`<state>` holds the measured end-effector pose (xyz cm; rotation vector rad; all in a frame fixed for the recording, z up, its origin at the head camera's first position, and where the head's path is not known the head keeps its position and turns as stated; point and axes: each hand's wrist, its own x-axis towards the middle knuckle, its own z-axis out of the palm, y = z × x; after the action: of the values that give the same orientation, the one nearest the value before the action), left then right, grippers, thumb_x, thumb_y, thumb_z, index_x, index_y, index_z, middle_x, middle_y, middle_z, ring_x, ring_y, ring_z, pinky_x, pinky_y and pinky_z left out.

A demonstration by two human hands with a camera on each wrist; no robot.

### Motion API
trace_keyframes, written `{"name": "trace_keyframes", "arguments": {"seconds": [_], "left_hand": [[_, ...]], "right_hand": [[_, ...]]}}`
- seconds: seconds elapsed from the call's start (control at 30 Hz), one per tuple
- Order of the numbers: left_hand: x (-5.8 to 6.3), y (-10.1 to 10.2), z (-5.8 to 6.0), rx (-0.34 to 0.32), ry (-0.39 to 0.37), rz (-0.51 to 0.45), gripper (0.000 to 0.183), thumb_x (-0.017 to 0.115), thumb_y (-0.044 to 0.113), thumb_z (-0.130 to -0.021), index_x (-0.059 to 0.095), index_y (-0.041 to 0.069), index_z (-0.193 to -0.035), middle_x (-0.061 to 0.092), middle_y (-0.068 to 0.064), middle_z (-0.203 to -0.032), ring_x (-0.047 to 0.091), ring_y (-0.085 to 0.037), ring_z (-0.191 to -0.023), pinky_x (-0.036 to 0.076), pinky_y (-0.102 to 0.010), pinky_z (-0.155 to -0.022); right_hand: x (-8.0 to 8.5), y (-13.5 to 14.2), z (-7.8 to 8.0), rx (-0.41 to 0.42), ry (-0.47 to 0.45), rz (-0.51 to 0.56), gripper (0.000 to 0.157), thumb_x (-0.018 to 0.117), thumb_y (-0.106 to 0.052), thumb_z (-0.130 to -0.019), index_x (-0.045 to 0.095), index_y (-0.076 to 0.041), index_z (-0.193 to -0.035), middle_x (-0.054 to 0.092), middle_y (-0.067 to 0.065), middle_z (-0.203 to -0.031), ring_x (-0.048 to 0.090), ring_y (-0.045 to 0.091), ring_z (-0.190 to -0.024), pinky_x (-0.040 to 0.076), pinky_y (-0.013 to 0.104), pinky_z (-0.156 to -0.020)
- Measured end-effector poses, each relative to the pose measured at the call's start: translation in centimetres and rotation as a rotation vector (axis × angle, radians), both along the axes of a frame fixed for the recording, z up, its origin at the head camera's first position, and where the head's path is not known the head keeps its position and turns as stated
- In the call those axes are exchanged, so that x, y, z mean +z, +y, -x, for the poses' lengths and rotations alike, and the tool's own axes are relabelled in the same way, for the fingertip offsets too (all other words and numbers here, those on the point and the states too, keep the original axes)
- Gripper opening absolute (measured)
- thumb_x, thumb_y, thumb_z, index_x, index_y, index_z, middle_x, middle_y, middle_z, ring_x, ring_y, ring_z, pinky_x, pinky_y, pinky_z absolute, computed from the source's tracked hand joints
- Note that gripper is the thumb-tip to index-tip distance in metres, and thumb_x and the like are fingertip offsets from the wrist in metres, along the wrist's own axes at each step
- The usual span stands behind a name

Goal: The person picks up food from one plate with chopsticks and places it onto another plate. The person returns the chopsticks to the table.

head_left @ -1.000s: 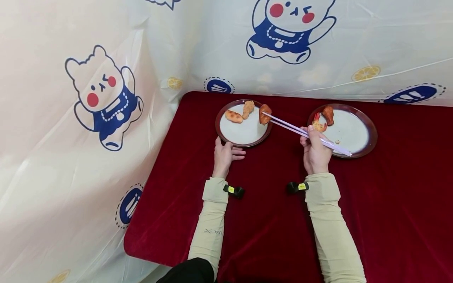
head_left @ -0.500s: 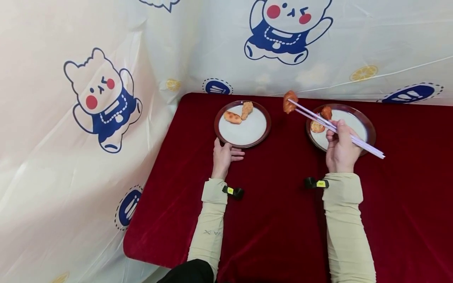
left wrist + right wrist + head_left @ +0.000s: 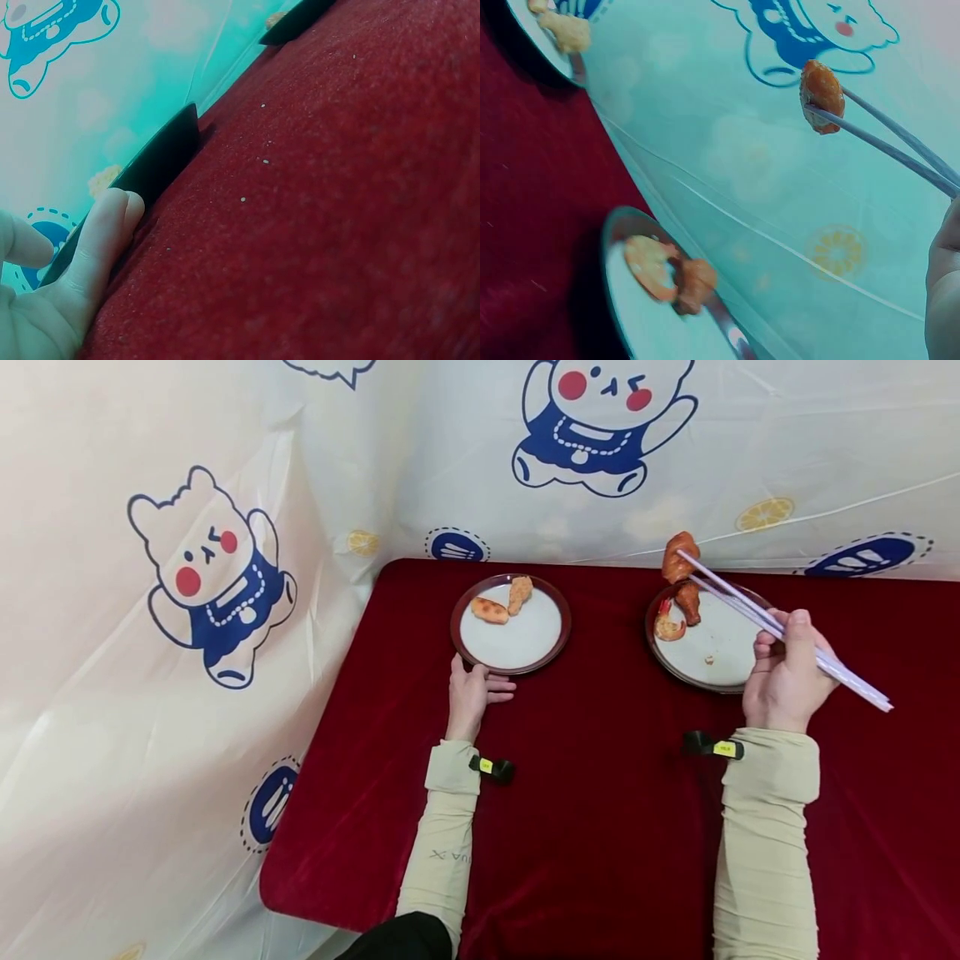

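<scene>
My right hand [image 3: 789, 681] grips a pair of pale purple chopsticks [image 3: 795, 639]. Their tips pinch a glossy brown piece of food [image 3: 679, 558] that looks like a chicken wing, held up at the far rim of the right plate [image 3: 731, 672]; the right wrist view shows the same food piece [image 3: 822, 97] between the two tips. On that plate lie a shrimp [image 3: 669, 627] and a brown drumstick [image 3: 688, 603]. My left hand [image 3: 468, 697] touches the near rim of the left plate [image 3: 517, 647], fingers extended. That plate bears a breaded piece [image 3: 520, 595] and a browned oblong piece [image 3: 490, 610].
Both brown-rimmed plates stand near the back of a table under a dark red cloth [image 3: 592, 793]. A pale printed curtain [image 3: 450, 460] hangs behind the table and along its left side. One small crumb [image 3: 709, 660] lies on the right plate.
My right hand has carried the brown food piece in the chopsticks from the left plate's right rim, up and rightward to the right plate. My left hand has stayed at its plate.
</scene>
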<state>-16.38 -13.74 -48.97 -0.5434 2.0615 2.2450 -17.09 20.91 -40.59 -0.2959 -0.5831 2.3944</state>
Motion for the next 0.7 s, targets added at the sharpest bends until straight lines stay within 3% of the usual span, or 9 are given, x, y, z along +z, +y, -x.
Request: {"name": "trace_keyframes", "arguments": {"seconds": [0.23, 0.53, 0.7], "left_hand": [[0.0, 0.1, 0.0, -0.011, -0.007, -0.006, 0.075, 0.034, 0.011, -0.095, -0.01, 0.016, -0.156, 0.069, -0.025, -0.102, 0.074, -0.026, -0.075, 0.064, -0.039, -0.069], [0.2, 0.1, 0.1, 0.001, -0.003, -0.005, 0.075, 0.034, 0.01, -0.095, -0.009, 0.015, -0.156, 0.069, -0.025, -0.102, 0.074, -0.025, -0.073, 0.064, -0.039, -0.069], [-0.1, 0.1, 0.2, 0.006, -0.002, -0.012, 0.075, 0.034, 0.009, -0.095, -0.008, 0.016, -0.156, 0.069, -0.026, -0.102, 0.073, -0.025, -0.073, 0.064, -0.039, -0.069]], "right_hand": [[-0.1, 2.4, -0.4, -0.094, -0.032, 0.083, 0.013, 0.062, 0.007, -0.087, 0.061, 0.02, -0.088, 0.066, 0.026, -0.076, 0.051, 0.019, -0.042, 0.042, 0.019, -0.036], [-0.7, 4.1, -0.4, -0.11, -0.05, 0.133, 0.019, 0.063, 0.005, -0.088, 0.06, 0.02, -0.098, 0.065, 0.027, -0.081, 0.051, 0.022, -0.044, 0.046, 0.022, -0.037], [-1.1, 4.4, -0.4, -0.111, -0.063, 0.127, 0.017, 0.064, 0.005, -0.087, 0.061, 0.019, -0.096, 0.066, 0.027, -0.081, 0.051, 0.021, -0.045, 0.046, 0.022, -0.038]]}}
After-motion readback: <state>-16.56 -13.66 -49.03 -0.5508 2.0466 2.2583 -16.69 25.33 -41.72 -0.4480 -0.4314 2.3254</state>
